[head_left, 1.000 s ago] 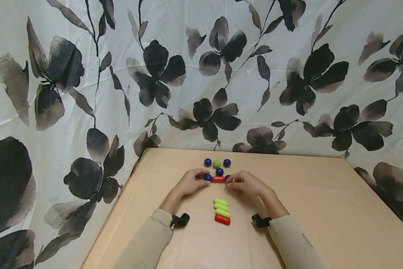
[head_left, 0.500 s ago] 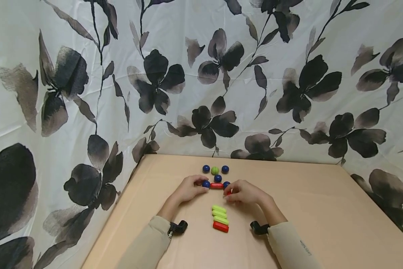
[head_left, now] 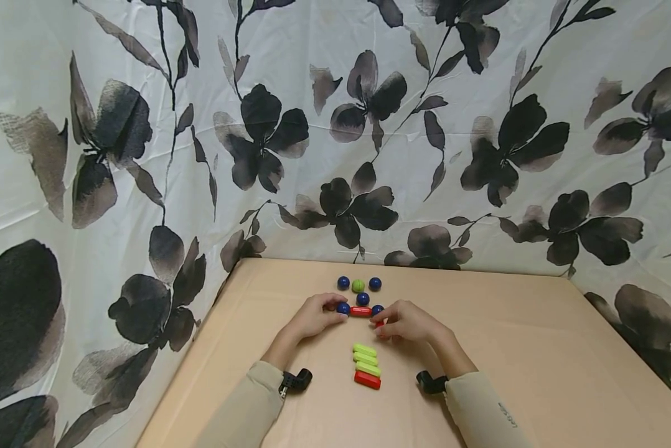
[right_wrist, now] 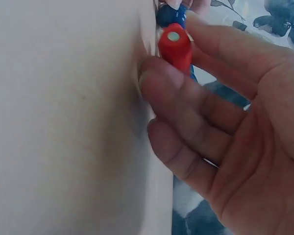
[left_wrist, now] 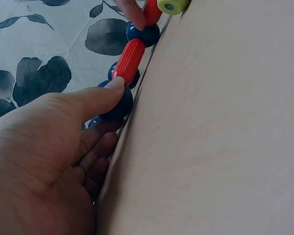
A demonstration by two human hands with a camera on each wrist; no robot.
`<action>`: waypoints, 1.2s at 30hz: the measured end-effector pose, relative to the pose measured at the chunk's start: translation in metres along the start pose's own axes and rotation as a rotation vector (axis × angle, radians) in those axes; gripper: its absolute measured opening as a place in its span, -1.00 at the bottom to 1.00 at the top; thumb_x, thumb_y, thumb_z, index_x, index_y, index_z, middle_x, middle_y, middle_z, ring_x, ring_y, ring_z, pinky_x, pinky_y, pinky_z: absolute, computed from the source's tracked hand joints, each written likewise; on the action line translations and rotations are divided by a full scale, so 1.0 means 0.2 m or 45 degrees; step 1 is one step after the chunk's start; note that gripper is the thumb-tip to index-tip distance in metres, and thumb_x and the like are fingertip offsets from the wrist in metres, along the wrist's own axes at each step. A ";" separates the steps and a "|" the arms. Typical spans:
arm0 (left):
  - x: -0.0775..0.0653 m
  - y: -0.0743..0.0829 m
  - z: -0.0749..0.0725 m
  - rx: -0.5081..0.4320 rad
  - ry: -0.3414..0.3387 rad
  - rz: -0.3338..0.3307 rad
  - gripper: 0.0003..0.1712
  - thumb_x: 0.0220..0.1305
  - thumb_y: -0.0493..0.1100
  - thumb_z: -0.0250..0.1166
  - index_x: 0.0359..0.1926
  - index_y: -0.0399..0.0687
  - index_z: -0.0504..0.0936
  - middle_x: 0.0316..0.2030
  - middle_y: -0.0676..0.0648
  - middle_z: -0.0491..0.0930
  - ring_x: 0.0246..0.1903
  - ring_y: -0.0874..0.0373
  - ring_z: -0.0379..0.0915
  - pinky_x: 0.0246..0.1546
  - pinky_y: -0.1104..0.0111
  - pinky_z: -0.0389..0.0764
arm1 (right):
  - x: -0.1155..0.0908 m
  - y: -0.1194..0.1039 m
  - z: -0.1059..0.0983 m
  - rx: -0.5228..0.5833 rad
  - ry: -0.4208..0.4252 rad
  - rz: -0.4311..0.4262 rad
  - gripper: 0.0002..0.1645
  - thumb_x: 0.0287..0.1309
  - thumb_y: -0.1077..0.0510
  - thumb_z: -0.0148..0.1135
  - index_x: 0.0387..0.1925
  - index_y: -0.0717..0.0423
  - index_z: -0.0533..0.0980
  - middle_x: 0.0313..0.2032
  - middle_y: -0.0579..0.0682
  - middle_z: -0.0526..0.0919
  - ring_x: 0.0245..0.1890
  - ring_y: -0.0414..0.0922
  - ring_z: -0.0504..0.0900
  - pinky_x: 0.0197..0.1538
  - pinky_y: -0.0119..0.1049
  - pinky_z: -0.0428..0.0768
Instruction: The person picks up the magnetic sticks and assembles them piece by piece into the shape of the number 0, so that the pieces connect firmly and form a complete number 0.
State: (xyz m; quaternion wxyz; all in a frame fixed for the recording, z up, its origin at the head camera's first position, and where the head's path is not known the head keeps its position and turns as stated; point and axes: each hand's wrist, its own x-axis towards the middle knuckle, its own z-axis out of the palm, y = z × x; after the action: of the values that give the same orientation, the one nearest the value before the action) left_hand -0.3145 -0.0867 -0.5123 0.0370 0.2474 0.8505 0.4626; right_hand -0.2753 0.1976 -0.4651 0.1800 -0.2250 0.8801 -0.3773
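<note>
My left hand pinches a dark blue ball, thumb on top and fingers behind it. From that ball a ribbed red magnetic rod runs across to a second blue ball. My right hand holds another red magnetic rod between thumb and fingers, up at the second ball; its pale round end shows in the right wrist view. In the head view, fingers cover most of this rod. Just behind the linked pieces sits another blue ball.
Toward the back of the tan table lie two blue balls with a green ball between them. Nearer me, several lime rods and a red rod lie side by side. A floral cloth hangs behind.
The head view has tipped, so everything sits lower. My right hand has shifted slightly left and nearer, bringing its red rod closer in front of the second ball, which shows more. My left hand keeps its hold.
</note>
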 end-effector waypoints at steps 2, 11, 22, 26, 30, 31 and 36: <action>0.00 0.00 0.00 -0.002 0.004 0.002 -0.52 0.31 -0.07 0.49 0.21 -0.05 0.68 -0.03 0.04 0.71 -0.08 0.15 0.53 0.05 0.25 0.55 | -0.01 -0.02 -0.02 0.005 0.040 0.015 -0.69 0.33 0.05 0.42 0.05 0.03 0.76 -0.42 0.04 0.76 -0.60 0.05 0.60 -0.49 -0.28 0.57; 0.00 -0.01 0.01 -0.001 0.001 -0.018 -0.52 0.32 -0.08 0.48 0.23 -0.06 0.67 -0.03 0.03 0.71 -0.08 0.15 0.53 0.06 0.25 0.55 | 0.07 0.01 -0.07 0.097 0.427 -0.016 -0.62 0.32 0.11 0.40 0.10 0.18 0.69 -0.20 0.12 0.70 -0.45 -0.01 0.59 -0.48 -0.28 0.59; 0.00 0.00 0.01 0.011 0.005 -0.012 -0.48 0.34 -0.08 0.46 0.28 -0.04 0.65 0.05 -0.01 0.70 -0.01 0.11 0.55 0.14 0.17 0.56 | 0.15 0.21 0.03 0.382 0.319 -0.013 -0.59 0.29 0.10 0.44 0.10 0.19 0.69 -0.17 0.01 0.73 -0.47 -0.10 0.54 -0.45 -0.34 0.59; 0.00 0.00 0.00 -0.005 0.018 0.000 -0.44 0.32 -0.08 0.47 0.31 -0.07 0.62 0.10 -0.04 0.69 0.08 0.07 0.57 0.21 0.11 0.56 | 0.14 0.21 0.03 0.378 0.353 -0.009 -0.62 0.29 0.08 0.45 0.09 0.13 0.71 -0.17 0.01 0.74 -0.44 -0.08 0.54 -0.42 -0.36 0.60; -0.02 0.00 -0.02 -0.016 0.081 -0.001 -0.47 0.35 -0.06 0.44 0.29 -0.09 0.63 0.13 -0.09 0.68 0.11 0.03 0.59 0.20 0.06 0.58 | 0.13 0.21 0.04 0.376 0.352 -0.021 -0.60 0.33 0.09 0.41 0.12 0.17 0.69 -0.21 0.03 0.74 -0.42 -0.07 0.55 -0.42 -0.35 0.60; -0.03 0.00 -0.02 -0.022 0.108 -0.005 -0.49 0.37 -0.05 0.43 0.27 -0.09 0.64 0.13 -0.11 0.67 0.10 0.03 0.59 0.18 0.07 0.59 | 0.12 0.21 0.04 0.380 0.349 -0.025 -0.60 0.33 0.09 0.41 0.13 0.19 0.68 -0.22 0.05 0.74 -0.41 -0.07 0.55 -0.42 -0.34 0.60; -0.04 0.04 -0.06 -0.095 0.208 -0.015 -0.74 0.38 -0.07 0.43 0.04 0.01 0.75 -0.13 -0.06 0.71 -0.20 0.12 0.58 -0.18 0.30 0.63 | 0.12 0.21 0.05 0.387 0.351 -0.042 -0.58 0.34 0.09 0.40 0.14 0.21 0.67 -0.22 0.06 0.75 -0.40 -0.08 0.55 -0.41 -0.35 0.60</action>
State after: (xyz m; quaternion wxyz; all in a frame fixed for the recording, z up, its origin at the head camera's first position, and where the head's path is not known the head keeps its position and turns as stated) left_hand -0.3070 -0.0961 -0.5006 -0.0207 0.2022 0.8343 0.5125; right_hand -0.3012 0.2044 -0.5073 0.0834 -0.1559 0.8256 -0.5358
